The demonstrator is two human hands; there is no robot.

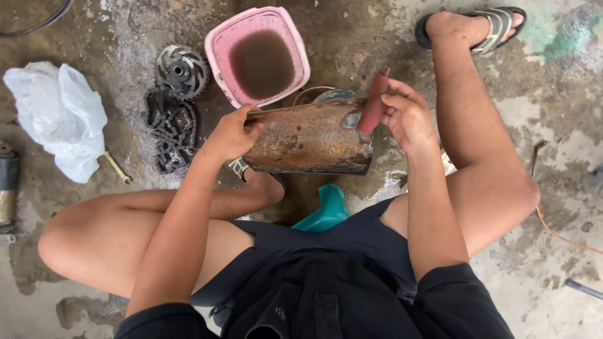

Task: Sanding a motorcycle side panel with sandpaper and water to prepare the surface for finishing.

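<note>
A rusty brown metal plate [301, 137] is held up in front of me over my lap. My left hand [231, 133] grips its left edge. My right hand [405, 116] holds a folded piece of dark red sandpaper [374, 105] pressed against the plate's upper right corner. I sit low on a teal stool [328, 209], knees spread to either side.
A pink tub [217, 41] of brown water stands on the wet concrete floor just beyond the plate. To its left lie a sprocket [181, 69] and a drive chain [173, 129], then a white plastic bag [59, 116]. My sandalled foot [471, 28] is at the upper right.
</note>
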